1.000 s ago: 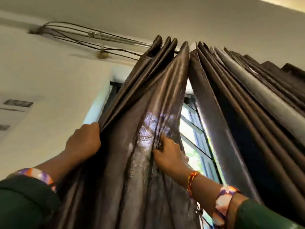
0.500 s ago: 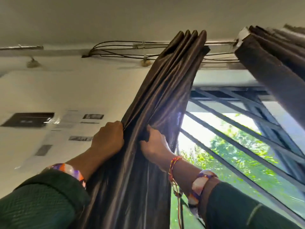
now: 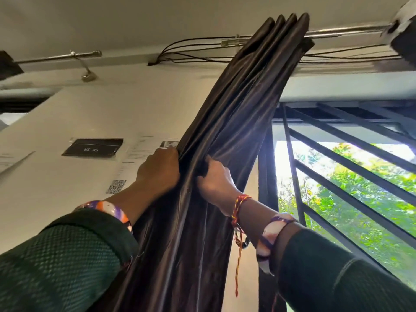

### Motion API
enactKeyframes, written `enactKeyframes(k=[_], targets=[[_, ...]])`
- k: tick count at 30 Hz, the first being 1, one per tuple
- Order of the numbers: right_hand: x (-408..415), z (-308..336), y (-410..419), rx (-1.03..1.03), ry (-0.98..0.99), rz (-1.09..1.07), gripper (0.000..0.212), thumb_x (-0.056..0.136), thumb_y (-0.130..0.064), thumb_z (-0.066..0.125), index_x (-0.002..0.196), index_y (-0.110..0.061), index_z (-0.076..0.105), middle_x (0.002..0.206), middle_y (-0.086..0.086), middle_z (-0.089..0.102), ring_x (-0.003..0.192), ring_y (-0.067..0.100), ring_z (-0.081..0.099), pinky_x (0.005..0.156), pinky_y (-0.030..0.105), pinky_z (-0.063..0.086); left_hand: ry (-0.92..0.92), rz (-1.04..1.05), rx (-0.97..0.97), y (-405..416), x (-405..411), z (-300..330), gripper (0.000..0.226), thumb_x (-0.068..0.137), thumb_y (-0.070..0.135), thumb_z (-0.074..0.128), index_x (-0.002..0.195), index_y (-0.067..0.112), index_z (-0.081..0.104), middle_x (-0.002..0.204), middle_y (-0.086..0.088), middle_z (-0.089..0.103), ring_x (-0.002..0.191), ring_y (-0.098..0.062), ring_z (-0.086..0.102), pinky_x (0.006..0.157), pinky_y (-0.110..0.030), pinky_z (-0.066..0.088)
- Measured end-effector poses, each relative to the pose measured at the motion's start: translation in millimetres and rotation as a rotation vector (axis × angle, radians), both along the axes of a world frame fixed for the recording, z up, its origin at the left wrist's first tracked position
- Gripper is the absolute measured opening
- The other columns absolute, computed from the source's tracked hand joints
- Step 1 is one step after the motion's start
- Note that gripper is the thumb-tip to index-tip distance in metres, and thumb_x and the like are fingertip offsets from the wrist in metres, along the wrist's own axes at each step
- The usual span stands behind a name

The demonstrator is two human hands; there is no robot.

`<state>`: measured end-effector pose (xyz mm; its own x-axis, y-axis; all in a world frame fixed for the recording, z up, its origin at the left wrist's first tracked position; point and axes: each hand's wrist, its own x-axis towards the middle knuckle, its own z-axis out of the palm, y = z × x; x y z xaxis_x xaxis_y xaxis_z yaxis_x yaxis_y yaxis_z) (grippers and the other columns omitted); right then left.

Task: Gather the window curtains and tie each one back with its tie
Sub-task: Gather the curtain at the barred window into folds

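The shiny dark brown left curtain (image 3: pixel 243 113) hangs from the metal rod (image 3: pixel 346 30), bunched into tight pleats at the window's left side. My left hand (image 3: pixel 157 170) grips its left edge at about mid height. My right hand (image 3: pixel 213 176) grips the folds on the right side, fingers curled into the cloth, a short way from the left hand. The second curtain (image 3: pixel 405 39) shows only as a dark corner at the top right. No tie is visible.
A barred window (image 3: pixel 351 176) with green trees behind it fills the right. Black cables (image 3: pixel 198 56) run along the wall under the rod. A black plate (image 3: pixel 92 147) and papers with a QR code (image 3: pixel 116 186) are stuck to the white wall on the left.
Both hands have drawn the left curtain leftward into a narrower bunch, and they have come closer together. More of the window is uncovered, and the right curtain has slid almost out of view.
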<state>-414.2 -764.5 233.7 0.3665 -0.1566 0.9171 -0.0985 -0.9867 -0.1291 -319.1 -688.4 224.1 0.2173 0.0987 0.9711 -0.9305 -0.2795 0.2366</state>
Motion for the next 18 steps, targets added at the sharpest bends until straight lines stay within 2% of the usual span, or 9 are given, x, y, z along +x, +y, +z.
enactKeyframes(k=[6,9,11,13,16,18], targets=[[-20,-10,-4,-0.02,-0.01,-0.087,0.055,0.078,-0.018,0.053,0.132,-0.021,0.044,0.118,0.01,0.06,0.105,0.034,0.06,0.087,0.045,0.053,0.023,-0.078,0.056,9,-27,-9,0.027,0.088,0.006,0.042,0.114,0.0,0.049,0.118,-0.024,0.052,0.107,-0.04,0.051,0.074,-0.035,0.033],[-43,-19,-6,-0.028,-0.017,-0.171,0.049,0.078,-0.024,0.059,0.125,-0.019,0.048,0.116,0.011,0.063,0.106,0.034,0.06,0.089,0.044,0.052,0.015,-0.181,0.097,14,-48,-14,0.024,0.087,0.01,0.046,0.108,-0.002,0.051,0.113,-0.023,0.054,0.095,-0.035,0.052,0.072,-0.032,0.034],[-62,-27,-7,-0.011,-0.017,-0.232,0.049,0.078,-0.026,0.061,0.125,-0.017,0.048,0.114,0.01,0.063,0.104,0.032,0.061,0.088,0.043,0.052,-0.002,-0.233,0.129,17,-62,-19,0.021,0.086,0.015,0.048,0.1,0.0,0.054,0.103,-0.02,0.057,0.082,-0.026,0.047,0.068,-0.03,0.034],[-85,-35,-7,0.011,-0.033,-0.301,0.053,0.078,-0.024,0.06,0.127,-0.014,0.045,0.112,0.011,0.063,0.101,0.032,0.061,0.085,0.042,0.053,0.004,-0.265,0.16,20,-77,-26,0.027,0.086,0.025,0.05,0.099,0.002,0.056,0.095,-0.012,0.056,0.081,-0.023,0.049,0.068,-0.03,0.037],[-122,-50,-1,0.034,-0.098,-0.356,0.042,0.079,-0.018,0.055,0.119,-0.008,0.045,0.109,0.014,0.061,0.101,0.036,0.059,0.083,0.041,0.051,0.023,-0.326,0.21,21,-103,-41,0.044,0.085,0.045,0.052,0.106,0.007,0.058,0.1,-0.01,0.061,0.085,-0.027,0.059,0.07,-0.031,0.047],[-141,-60,8,0.024,-0.164,-0.383,0.033,0.083,-0.018,0.052,0.114,-0.008,0.044,0.113,0.017,0.058,0.106,0.037,0.056,0.085,0.041,0.048,0.025,-0.364,0.22,21,-119,-54,0.048,0.085,0.055,0.049,0.105,0.012,0.053,0.101,-0.009,0.059,0.082,-0.025,0.058,0.068,-0.032,0.049]])
